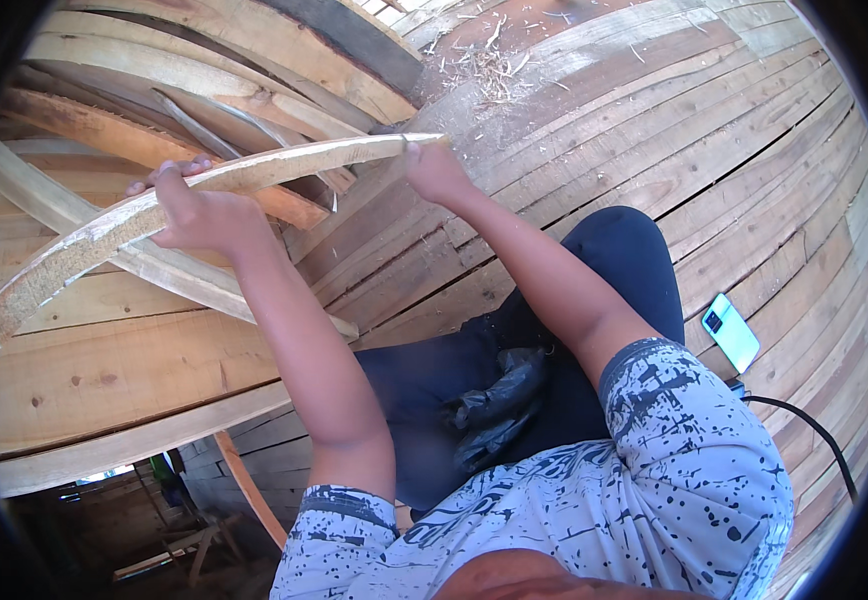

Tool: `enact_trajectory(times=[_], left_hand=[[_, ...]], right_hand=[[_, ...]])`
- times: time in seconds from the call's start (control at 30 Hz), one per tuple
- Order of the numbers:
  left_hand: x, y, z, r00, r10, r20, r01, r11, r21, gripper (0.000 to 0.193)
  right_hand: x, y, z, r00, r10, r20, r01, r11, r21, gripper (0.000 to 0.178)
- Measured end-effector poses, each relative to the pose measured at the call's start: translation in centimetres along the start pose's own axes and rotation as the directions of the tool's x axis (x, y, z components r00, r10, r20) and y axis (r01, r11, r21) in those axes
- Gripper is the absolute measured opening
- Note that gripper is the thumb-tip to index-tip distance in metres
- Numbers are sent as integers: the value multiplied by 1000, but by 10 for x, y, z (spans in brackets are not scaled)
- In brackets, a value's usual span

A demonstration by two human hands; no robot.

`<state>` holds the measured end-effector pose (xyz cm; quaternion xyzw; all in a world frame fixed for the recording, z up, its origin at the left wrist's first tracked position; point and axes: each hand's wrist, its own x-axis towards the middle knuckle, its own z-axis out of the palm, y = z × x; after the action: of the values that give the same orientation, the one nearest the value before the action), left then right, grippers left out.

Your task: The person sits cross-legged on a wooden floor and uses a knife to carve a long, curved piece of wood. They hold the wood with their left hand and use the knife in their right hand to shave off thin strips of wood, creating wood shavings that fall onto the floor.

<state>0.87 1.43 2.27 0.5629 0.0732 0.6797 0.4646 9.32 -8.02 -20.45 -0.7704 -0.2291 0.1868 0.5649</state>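
Observation:
A long wooden plank (89, 240), seen curved with a pale, rough edge, is held out in front of me at the upper left. My left hand (199, 208) is closed round its middle, thumb on the near side and fingertips showing over the far edge. At the plank's right end, my right hand (436, 172) grips the tip in a closed fist. Under the plank's left half, another pale wooden strip (174, 272) lies slantwise across wide boards (104, 365).
More loose planks (194, 75) are heaped at the upper left. Wood shavings (489, 75) litter the plank floor (594, 130). A light blue phone (739, 345) lies at my right, near a black cable (804, 412). Crumpled black plastic (499, 405) rests on my lap. A dark opening (104, 540) shows at lower left.

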Motion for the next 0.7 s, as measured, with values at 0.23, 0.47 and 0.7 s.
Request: enact_trajectory(times=[0.23, 0.47, 0.7], left_hand=[[3, 3, 0, 990, -30, 136, 53, 984, -168, 37], [12, 0, -9, 845, -27, 534, 223, 926, -306, 32], [11, -2, 7, 797, -2, 604, 263, 901, -344, 35]], right_hand=[[9, -11, 10, 997, -56, -54, 57, 998, 14, 49], [0, -11, -1, 1000, 18, -1, -18, 1000, -16, 48], [6, 12, 8, 992, -13, -123, 17, 999, 37, 49]])
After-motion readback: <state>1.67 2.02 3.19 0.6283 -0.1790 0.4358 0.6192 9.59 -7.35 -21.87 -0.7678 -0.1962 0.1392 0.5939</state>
